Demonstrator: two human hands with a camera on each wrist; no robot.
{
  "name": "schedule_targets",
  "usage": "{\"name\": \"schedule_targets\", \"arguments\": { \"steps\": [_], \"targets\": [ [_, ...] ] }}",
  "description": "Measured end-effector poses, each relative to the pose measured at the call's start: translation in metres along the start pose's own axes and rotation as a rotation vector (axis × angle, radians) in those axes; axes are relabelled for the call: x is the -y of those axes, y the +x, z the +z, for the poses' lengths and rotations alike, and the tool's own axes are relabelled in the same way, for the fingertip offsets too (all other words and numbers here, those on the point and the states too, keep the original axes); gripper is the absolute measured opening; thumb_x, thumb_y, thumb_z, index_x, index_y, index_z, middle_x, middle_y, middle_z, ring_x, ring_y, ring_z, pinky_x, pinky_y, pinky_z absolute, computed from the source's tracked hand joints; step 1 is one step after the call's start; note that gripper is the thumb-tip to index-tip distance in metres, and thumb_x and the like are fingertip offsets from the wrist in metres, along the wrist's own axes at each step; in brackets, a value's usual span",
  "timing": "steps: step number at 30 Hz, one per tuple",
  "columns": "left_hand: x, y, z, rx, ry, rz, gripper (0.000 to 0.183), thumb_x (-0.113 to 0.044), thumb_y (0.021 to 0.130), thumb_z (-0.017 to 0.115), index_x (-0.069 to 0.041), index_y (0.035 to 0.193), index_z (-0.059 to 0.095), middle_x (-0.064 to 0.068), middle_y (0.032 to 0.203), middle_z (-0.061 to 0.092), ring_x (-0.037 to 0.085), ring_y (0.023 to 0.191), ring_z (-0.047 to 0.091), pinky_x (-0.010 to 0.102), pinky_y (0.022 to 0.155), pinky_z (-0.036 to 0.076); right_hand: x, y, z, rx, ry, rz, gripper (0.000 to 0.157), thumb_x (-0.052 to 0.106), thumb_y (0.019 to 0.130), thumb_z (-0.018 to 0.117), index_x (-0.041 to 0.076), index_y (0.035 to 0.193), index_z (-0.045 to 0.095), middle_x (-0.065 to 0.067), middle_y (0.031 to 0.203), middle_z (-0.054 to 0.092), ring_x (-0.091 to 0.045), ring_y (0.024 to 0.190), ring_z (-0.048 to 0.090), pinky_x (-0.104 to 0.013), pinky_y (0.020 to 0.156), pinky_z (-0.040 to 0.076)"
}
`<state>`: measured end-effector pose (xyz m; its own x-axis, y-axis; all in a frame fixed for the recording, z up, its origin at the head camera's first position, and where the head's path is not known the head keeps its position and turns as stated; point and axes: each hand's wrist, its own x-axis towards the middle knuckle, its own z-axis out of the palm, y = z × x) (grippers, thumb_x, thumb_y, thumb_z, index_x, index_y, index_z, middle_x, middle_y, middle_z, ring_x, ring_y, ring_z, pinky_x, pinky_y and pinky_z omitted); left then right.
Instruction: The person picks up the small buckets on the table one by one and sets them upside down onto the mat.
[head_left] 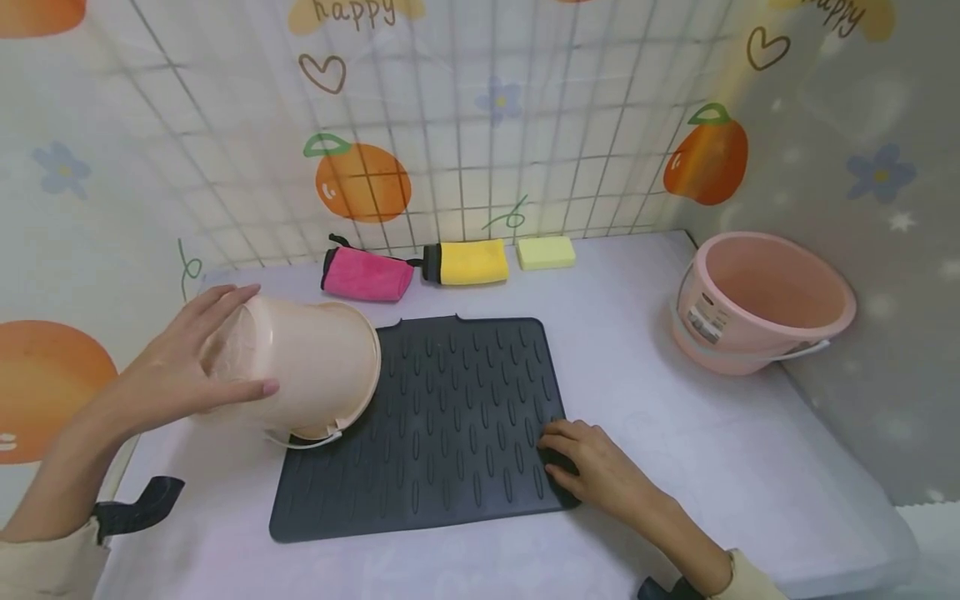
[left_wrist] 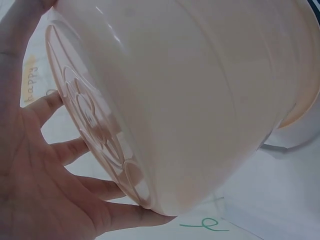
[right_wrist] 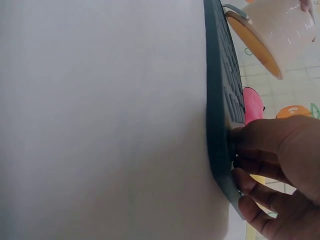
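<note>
A cream plastic bucket [head_left: 307, 358] lies tipped on its side over the left part of a black ridged rubber mat [head_left: 450, 417], its mouth facing right and its thin handle hanging below. My left hand [head_left: 176, 362] grips it at the base, with fingers and thumb spread around the bottom rim; the left wrist view shows the ringed underside of the bucket [left_wrist: 165, 100]. Over at the mat's right edge, my right hand [head_left: 600, 467] holds the border near the front corner with curled fingers, also visible beside the mat [right_wrist: 215, 100] in the right wrist view.
A pink bucket [head_left: 705, 333] with a grey handle stands upright at the back right. Along the back wall lie a pink cloth [head_left: 367, 275], a yellow cloth [head_left: 472, 262] and a pale yellow sponge [head_left: 546, 253]. A printed curtain covers the wire grid behind the white table [head_left: 660, 417].
</note>
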<state>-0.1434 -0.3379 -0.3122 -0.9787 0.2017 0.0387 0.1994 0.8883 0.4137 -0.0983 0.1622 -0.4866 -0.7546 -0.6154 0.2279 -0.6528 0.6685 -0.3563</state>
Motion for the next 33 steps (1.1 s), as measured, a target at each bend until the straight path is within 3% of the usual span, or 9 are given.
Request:
{"name": "schedule_targets", "arguments": {
  "steps": [9, 20, 33],
  "targets": [
    [-0.01, 0.02, 0.002, 0.047, 0.037, 0.042, 0.114, -0.054, 0.071, 0.086, -0.029, 0.161, 0.02, 0.021, 0.161, 0.017, 0.049, 0.14, 0.021, 0.08, 0.093, 0.027, -0.002, -0.001, 0.001, -0.014, 0.007, 0.004, 0.032, 0.015, 0.083, 0.083, 0.005, 0.112, 0.072, -0.006, 0.119, 0.064, -0.02, 0.105, 0.061, -0.042, 0.088, 0.053],
    [-0.026, 0.043, 0.01, 0.141, 0.084, 0.032, 0.111, -0.062, 0.074, 0.08, -0.022, 0.16, 0.022, 0.025, 0.157, 0.02, 0.049, 0.135, 0.026, 0.076, 0.094, 0.035, -0.001, -0.002, 0.003, -0.014, 0.017, 0.014, 0.032, 0.016, 0.084, 0.082, 0.005, 0.112, 0.072, -0.007, 0.121, 0.064, -0.02, 0.106, 0.061, -0.041, 0.087, 0.052],
    [-0.034, 0.063, 0.018, 0.197, 0.126, 0.03, 0.11, -0.065, 0.075, 0.077, -0.018, 0.159, 0.024, 0.025, 0.155, 0.023, 0.049, 0.129, 0.034, 0.072, 0.09, 0.042, -0.004, -0.003, 0.003, -0.009, 0.038, 0.041, 0.031, 0.017, 0.085, 0.081, 0.006, 0.113, 0.072, -0.005, 0.122, 0.063, -0.019, 0.106, 0.06, -0.04, 0.088, 0.052]
  ]
}}
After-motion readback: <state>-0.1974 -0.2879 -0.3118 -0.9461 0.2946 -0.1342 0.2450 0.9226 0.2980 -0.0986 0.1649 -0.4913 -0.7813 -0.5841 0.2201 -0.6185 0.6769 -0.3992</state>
